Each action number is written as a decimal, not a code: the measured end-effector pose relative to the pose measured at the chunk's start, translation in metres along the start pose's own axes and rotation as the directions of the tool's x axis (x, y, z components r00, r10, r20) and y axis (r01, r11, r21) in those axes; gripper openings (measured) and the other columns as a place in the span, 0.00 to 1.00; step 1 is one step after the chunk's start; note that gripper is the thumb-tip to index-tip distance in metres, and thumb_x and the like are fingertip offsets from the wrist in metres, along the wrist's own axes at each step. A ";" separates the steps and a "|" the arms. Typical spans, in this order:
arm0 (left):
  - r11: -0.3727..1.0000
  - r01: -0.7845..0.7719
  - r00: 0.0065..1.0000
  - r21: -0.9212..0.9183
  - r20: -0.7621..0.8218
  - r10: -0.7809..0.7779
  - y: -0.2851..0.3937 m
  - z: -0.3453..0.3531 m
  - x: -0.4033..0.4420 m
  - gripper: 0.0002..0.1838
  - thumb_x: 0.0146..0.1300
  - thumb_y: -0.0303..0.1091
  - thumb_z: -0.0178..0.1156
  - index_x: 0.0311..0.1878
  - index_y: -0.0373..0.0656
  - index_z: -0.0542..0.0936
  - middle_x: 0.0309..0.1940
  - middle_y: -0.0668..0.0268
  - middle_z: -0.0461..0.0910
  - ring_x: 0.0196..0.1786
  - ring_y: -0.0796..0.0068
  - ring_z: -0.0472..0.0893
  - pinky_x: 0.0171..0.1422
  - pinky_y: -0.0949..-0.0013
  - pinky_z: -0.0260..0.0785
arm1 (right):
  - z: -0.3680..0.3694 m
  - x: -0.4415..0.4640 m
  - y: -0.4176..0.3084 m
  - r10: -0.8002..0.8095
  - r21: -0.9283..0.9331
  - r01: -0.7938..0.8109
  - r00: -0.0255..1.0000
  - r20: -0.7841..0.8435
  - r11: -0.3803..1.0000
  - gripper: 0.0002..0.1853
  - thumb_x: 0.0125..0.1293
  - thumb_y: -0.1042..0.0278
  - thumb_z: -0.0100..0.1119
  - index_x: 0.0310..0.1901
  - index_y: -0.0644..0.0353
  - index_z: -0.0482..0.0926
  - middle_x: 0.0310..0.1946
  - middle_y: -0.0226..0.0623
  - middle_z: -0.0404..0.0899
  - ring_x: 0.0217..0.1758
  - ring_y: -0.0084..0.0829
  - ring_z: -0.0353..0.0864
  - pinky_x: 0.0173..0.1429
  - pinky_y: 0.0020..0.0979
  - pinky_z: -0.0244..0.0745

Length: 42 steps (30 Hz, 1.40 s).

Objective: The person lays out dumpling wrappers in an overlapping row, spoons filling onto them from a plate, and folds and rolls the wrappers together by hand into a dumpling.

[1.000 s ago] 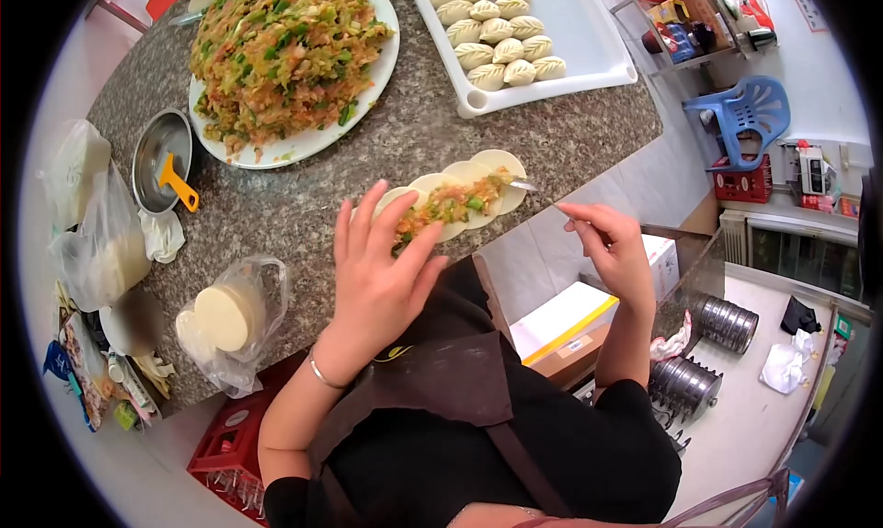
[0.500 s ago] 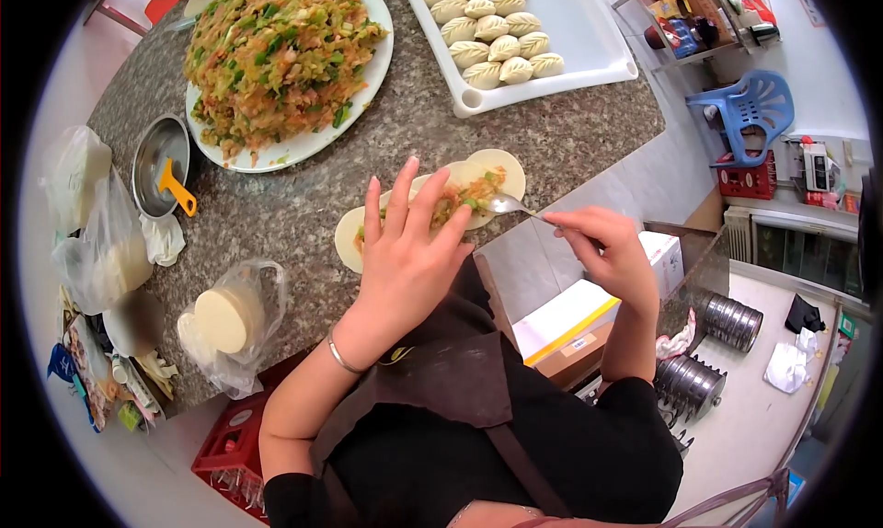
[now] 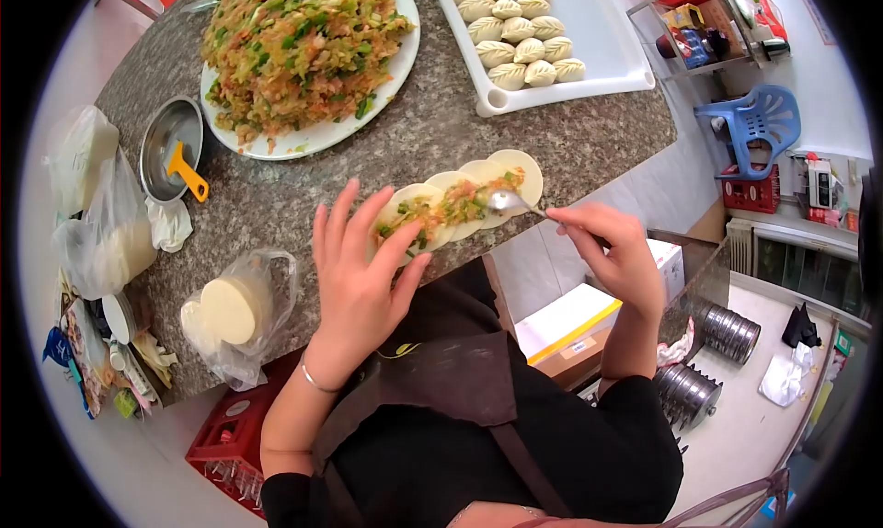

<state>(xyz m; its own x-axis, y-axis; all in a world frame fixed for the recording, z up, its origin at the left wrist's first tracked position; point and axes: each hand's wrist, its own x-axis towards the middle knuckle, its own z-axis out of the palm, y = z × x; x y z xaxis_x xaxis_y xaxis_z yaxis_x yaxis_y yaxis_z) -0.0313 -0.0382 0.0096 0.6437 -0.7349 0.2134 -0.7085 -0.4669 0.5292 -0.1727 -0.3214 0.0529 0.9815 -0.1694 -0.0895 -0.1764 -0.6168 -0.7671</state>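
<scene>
A row of overlapping round dumpling wrappers [image 3: 527, 193] lies on the stone-patterned table, with chopped filling [image 3: 463, 202] spread along them. My right hand [image 3: 609, 249] pinches the handle of a metal spoon [image 3: 506, 202], whose bowl rests at the filling near the row's right end. At the left end, my left hand [image 3: 363, 257] hovers with fingers spread, partly covering the last wrapper. Nothing shows in that hand. Beyond the wrappers, a white plate [image 3: 317, 142] carries a big heap of the same filling [image 3: 303, 50].
A white tray [image 3: 607, 63] with several pleated dumplings [image 3: 522, 26] stands at the back. On the left are a metal bowl [image 3: 158, 174] with an orange-handled tool [image 3: 189, 174] and an opened bag of stacked wrappers [image 3: 228, 311]. A blue chair [image 3: 759, 128] stands right.
My left hand has drawn back to the left, uncovering more of the wrappers and filling. My right hand still holds the spoon at the filling. The whole view has shifted slightly.
</scene>
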 end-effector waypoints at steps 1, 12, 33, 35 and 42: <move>1.000 0.007 1.000 -0.007 -0.012 -0.007 0.000 0.002 0.004 0.20 0.61 0.36 0.74 0.57 0.48 0.86 0.72 0.56 0.71 0.80 0.41 0.62 0.81 0.34 0.51 | 0.005 0.005 -0.003 0.010 -0.024 -0.011 1.000 -0.013 1.000 0.15 0.68 0.83 0.61 0.54 0.61 0.87 0.34 0.40 0.84 0.35 0.34 0.85 0.38 0.32 0.77; 0.998 -0.050 0.998 0.046 0.031 0.049 0.001 0.019 0.032 0.16 0.61 0.40 0.73 0.51 0.51 0.86 0.70 0.55 0.71 0.80 0.44 0.61 0.82 0.33 0.48 | 0.021 0.011 -0.010 0.021 -0.031 -0.021 1.000 0.019 0.999 0.15 0.68 0.82 0.61 0.54 0.61 0.86 0.34 0.41 0.83 0.32 0.35 0.81 0.37 0.32 0.75; 0.980 -0.007 0.965 -0.199 -0.257 -0.045 -0.013 -0.019 -0.012 0.12 0.59 0.21 0.72 0.46 0.40 0.87 0.47 0.58 0.81 0.53 0.55 0.80 0.58 0.57 0.74 | 0.009 0.059 -0.038 -0.204 -0.025 0.203 0.973 -0.106 0.979 0.18 0.68 0.82 0.60 0.57 0.60 0.86 0.40 0.35 0.83 0.35 0.24 0.79 0.39 0.26 0.73; 0.980 -0.075 0.961 -0.183 -0.276 0.022 -0.005 -0.017 -0.005 0.13 0.58 0.21 0.72 0.47 0.40 0.87 0.45 0.59 0.80 0.49 0.58 0.80 0.54 0.60 0.74 | 0.024 0.086 -0.042 -0.289 -0.096 0.278 0.949 -0.126 0.956 0.17 0.68 0.81 0.62 0.56 0.58 0.87 0.41 0.35 0.83 0.36 0.28 0.81 0.41 0.29 0.76; 0.989 -0.073 0.966 -0.128 -0.255 0.038 -0.015 -0.007 -0.003 0.12 0.60 0.23 0.71 0.47 0.44 0.88 0.35 0.65 0.81 0.40 0.61 0.80 0.46 0.62 0.69 | 0.068 0.159 -0.036 -0.485 -0.212 0.468 0.874 -0.036 0.858 0.11 0.69 0.74 0.63 0.51 0.55 0.88 0.44 0.38 0.82 0.42 0.44 0.85 0.47 0.41 0.81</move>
<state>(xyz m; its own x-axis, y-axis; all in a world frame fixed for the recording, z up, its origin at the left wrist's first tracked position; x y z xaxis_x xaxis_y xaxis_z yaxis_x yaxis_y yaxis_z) -0.0206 -0.0257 0.0064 0.6686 -0.6028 0.4355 -0.7108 -0.3457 0.6126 -0.0050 -0.2737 0.0234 0.9405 0.1236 0.3165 0.2917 -0.7712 -0.5658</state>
